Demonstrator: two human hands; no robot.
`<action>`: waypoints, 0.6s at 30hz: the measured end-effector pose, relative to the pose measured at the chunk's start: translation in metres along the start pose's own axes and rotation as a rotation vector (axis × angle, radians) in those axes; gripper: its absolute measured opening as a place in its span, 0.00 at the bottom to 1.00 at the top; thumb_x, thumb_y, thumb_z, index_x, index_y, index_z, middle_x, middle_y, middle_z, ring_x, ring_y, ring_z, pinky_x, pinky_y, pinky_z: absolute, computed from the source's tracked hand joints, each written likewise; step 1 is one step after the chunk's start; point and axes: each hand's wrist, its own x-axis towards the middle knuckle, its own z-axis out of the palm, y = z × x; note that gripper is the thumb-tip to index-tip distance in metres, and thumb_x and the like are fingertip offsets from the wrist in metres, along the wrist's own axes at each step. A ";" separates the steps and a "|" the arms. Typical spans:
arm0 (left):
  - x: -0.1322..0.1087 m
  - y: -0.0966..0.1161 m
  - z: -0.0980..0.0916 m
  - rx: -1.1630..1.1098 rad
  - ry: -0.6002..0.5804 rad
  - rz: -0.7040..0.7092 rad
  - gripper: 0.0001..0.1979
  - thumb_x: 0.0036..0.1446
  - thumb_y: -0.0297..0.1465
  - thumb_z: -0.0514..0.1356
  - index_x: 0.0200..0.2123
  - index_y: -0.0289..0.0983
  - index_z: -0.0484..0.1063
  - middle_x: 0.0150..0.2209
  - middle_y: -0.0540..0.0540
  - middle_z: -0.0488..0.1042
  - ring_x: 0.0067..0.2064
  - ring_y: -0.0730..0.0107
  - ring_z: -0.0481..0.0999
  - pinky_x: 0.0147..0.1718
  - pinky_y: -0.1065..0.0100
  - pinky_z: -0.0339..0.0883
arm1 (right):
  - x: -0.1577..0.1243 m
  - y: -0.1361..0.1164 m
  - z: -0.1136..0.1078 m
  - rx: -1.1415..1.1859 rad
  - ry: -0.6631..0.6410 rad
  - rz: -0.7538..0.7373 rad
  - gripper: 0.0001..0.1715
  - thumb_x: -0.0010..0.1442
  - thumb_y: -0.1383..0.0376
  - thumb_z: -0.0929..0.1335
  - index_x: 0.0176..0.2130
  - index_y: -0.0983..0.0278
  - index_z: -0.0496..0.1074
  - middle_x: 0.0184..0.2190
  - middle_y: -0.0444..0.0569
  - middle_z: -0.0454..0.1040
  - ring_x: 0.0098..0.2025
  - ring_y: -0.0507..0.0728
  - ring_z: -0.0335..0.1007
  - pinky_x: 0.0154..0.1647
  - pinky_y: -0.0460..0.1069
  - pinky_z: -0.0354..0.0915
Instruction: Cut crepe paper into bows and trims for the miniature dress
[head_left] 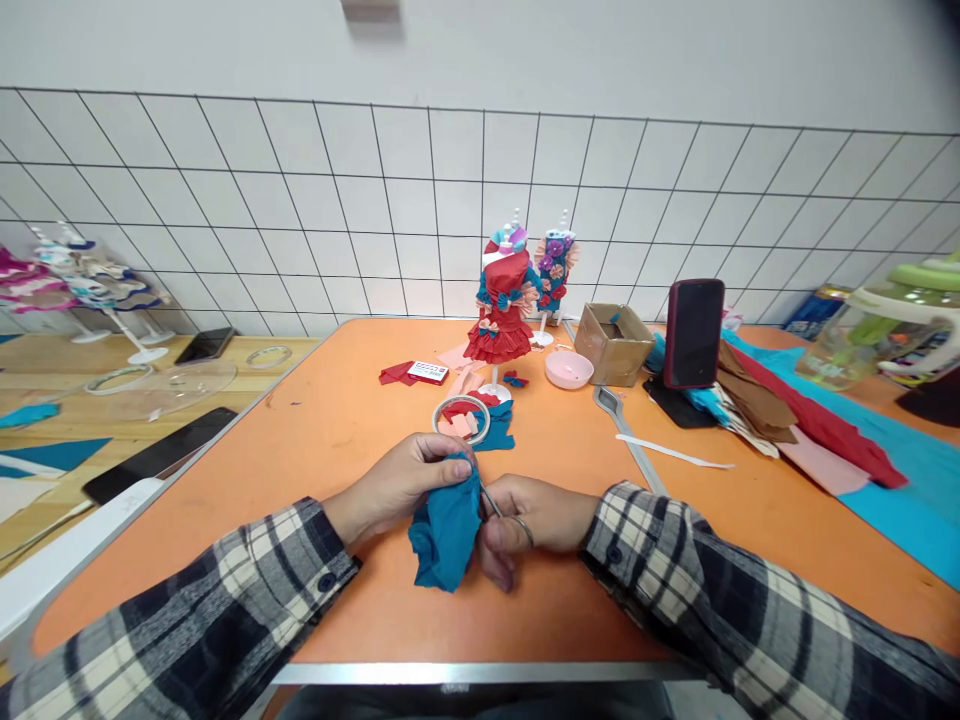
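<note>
My left hand [409,485] pinches a crumpled piece of teal fabric [446,535] between thumb and fingers, over the front half of the orange table. The fabric hangs down from my grip in loose folds. My right hand [517,525] is closed around small metal scissors [523,522]; a finger loop shows at the fingers. Their blades reach the right edge of the fabric and are mostly hidden there. Just beyond my hands lies a roll of tape [436,428] ringing pink and red scraps, with a flat teal scrap [498,428] beside it.
A doll-size stand in a red dress [501,300] rises beyond the tape, another dressed stand [553,275] behind it. A pink bowl [568,370], a cardboard box [615,345], an upright phone [694,335] and folded fabrics [817,420] occupy the right. A wooden table [225,375] adjoins at left.
</note>
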 end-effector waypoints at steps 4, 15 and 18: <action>-0.002 0.001 0.002 -0.050 0.037 -0.029 0.20 0.37 0.40 0.73 0.30 0.32 0.75 0.29 0.49 0.74 0.28 0.72 0.72 0.29 0.71 0.65 | 0.001 0.001 -0.001 -0.072 0.078 0.032 0.34 0.50 0.41 0.69 0.35 0.71 0.71 0.16 0.40 0.66 0.16 0.46 0.61 0.20 0.41 0.60; -0.002 0.007 0.002 0.154 0.036 -0.017 0.17 0.35 0.37 0.74 0.25 0.33 0.75 0.26 0.50 0.75 0.27 0.74 0.70 0.28 0.73 0.63 | 0.001 0.000 -0.002 0.008 0.033 0.079 0.33 0.43 0.44 0.74 0.32 0.71 0.69 0.20 0.43 0.70 0.18 0.46 0.65 0.19 0.41 0.63; -0.003 0.006 0.003 0.088 0.024 -0.059 0.18 0.34 0.38 0.74 0.25 0.33 0.75 0.27 0.49 0.76 0.28 0.74 0.71 0.28 0.73 0.64 | 0.000 0.000 -0.001 -0.016 0.027 0.143 0.32 0.45 0.45 0.74 0.33 0.71 0.70 0.18 0.42 0.70 0.17 0.47 0.65 0.15 0.40 0.61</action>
